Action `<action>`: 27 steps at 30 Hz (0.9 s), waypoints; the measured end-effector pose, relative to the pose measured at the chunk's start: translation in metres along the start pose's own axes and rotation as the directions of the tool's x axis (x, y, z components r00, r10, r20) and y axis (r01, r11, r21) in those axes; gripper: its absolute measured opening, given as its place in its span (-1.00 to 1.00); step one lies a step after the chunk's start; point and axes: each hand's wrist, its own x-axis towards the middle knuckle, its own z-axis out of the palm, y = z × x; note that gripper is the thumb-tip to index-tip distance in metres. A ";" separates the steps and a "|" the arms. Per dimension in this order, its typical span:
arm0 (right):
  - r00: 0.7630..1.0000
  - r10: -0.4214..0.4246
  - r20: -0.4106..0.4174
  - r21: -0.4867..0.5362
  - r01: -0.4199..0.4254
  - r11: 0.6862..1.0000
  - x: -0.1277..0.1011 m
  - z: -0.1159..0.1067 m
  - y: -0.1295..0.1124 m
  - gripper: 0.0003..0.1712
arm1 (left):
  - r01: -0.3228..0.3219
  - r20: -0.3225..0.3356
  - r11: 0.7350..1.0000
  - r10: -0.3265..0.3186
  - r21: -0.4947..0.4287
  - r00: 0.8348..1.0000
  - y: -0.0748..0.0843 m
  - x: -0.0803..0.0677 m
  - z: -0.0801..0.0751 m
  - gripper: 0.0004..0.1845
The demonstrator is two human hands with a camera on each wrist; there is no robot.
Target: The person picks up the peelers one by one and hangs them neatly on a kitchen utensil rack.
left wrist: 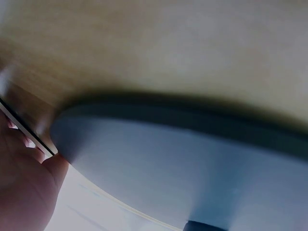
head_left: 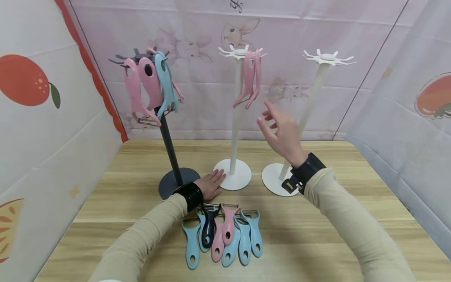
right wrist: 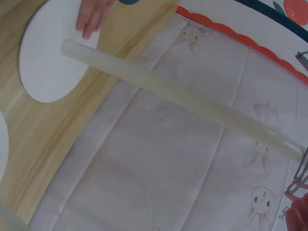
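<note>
My left hand (head_left: 210, 184) lies flat with its fingers on the round white base (head_left: 239, 181) of the middle stand. Pink peelers (head_left: 249, 74) hang from that stand's hooks on the right side. Just right of and below them, my right hand (head_left: 283, 135) is raised in the air, thumb and fingers apart and loosely bent, holding nothing. In the right wrist view, fingertips (right wrist: 297, 215) of this hand show close below a peeler's metal blade end (right wrist: 299, 179). Several blue, pink and black peelers (head_left: 192, 243) lie in a fanned pile on the table, nearer than my left hand.
To the left, a black stand (head_left: 170, 149) carries pink and blue peelers (head_left: 132, 84). A second white stand (head_left: 313, 96) with bare hooks stands behind my right forearm. The wooden table (head_left: 303, 235) is backed by a printed cloth (head_left: 197, 105).
</note>
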 end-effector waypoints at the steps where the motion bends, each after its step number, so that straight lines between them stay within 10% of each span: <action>1: 0.999 -0.014 0.030 0.008 0.014 1.000 -0.005 0.000 0.000 -0.53 | 0.003 0.001 1.000 -0.003 0.004 1.000 -0.001 0.001 0.002 -0.36; 16: 0.907 -0.213 0.364 0.000 0.228 0.974 -0.069 0.013 -0.008 -0.67 | -0.011 -0.026 1.000 0.011 -0.008 1.000 -0.001 0.001 0.003 -0.37; 27: 0.643 -0.322 0.695 0.047 0.407 0.912 -0.119 0.027 -0.015 -0.79 | -0.011 -0.021 1.000 0.011 -0.014 1.000 -0.002 -0.001 0.002 -0.37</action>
